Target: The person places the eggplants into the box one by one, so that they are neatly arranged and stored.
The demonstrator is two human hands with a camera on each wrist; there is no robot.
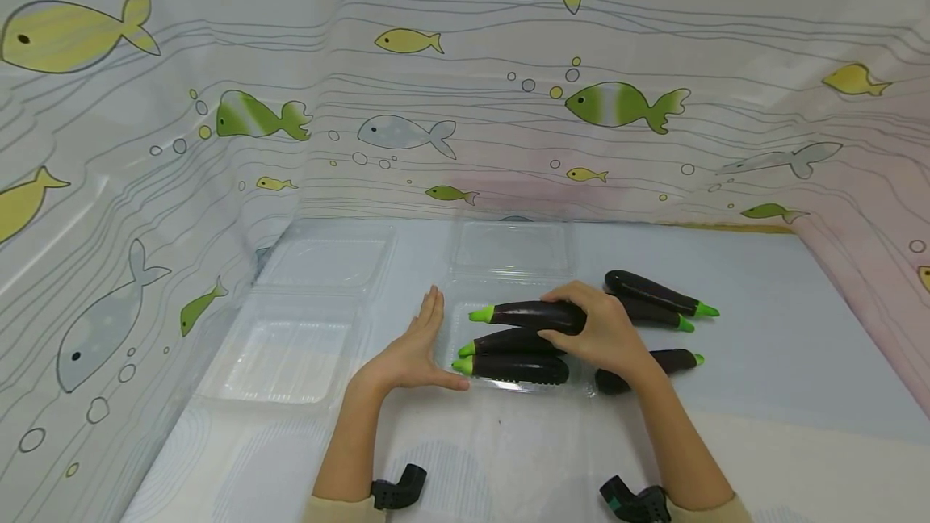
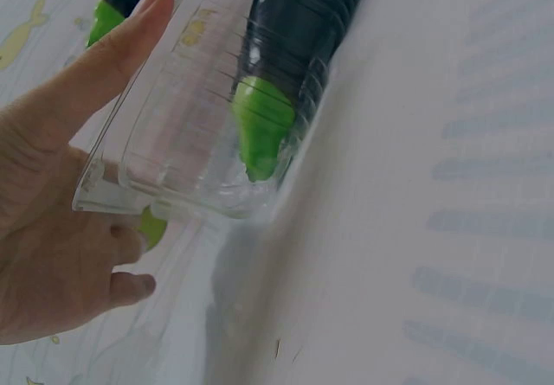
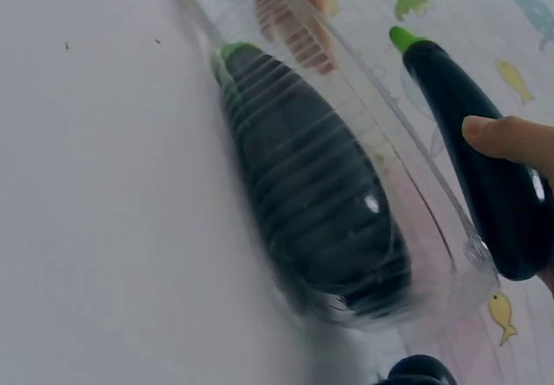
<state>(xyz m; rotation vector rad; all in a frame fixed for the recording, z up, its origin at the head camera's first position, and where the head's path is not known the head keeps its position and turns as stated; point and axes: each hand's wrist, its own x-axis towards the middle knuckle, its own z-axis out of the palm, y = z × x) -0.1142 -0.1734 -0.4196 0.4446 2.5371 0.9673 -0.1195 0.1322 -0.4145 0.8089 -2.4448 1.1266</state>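
Note:
My right hand (image 1: 599, 333) grips a dark eggplant (image 1: 530, 315) with a green tip around its thick end, raised over an open clear plastic box (image 1: 501, 387). In the right wrist view, the held eggplant (image 3: 459, 125) is beside the box's ribbed wall, my thumb across it. Two other eggplants (image 1: 516, 369) lie side by side in the box, green tips to the left. At the box's left end is my left hand (image 1: 410, 353), fingers straight and thumb spread; the left wrist view shows this thumb along the box rim (image 2: 130, 99).
The box's lid (image 1: 512, 248) lies folded back behind it. Another open clear box (image 1: 291, 361) stands on the left. Two eggplants (image 1: 650, 290) lie to the right, and a further eggplant (image 1: 674, 360) is partly behind my right wrist. A fish-patterned sheet (image 1: 508, 103) rises behind the table.

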